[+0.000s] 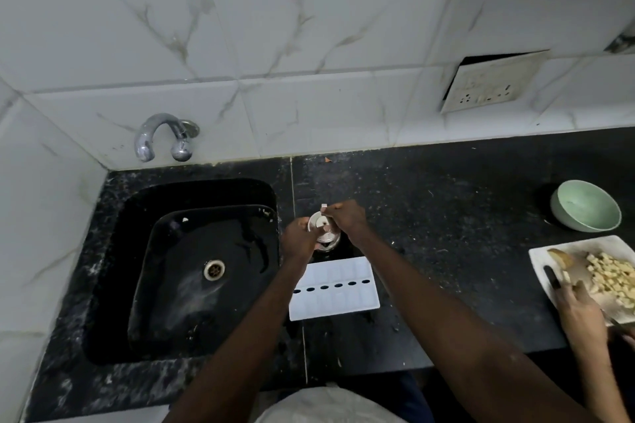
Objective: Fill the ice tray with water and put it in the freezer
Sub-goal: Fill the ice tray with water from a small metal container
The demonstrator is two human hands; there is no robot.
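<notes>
A white ice tray [338,288] lies flat on the black counter, just right of the sink, with a row of dark oval holes along its middle. Beyond its far edge stands a steel bottle [324,233]. My left hand [298,238] grips the bottle's side. My right hand [345,216] pinches the bottle's cap or lid at the top, a small white tab showing above the fingers. Both forearms cross over the tray's ends. Whether the tray's cells hold water cannot be told.
A black sink [192,268] with a steel drain lies left, a chrome tap [161,136] on the tiled wall above it. At the right stand a green bowl [586,206] and a white cutting board [584,261] with chopped food, where another person's hand [580,312] works with a knife.
</notes>
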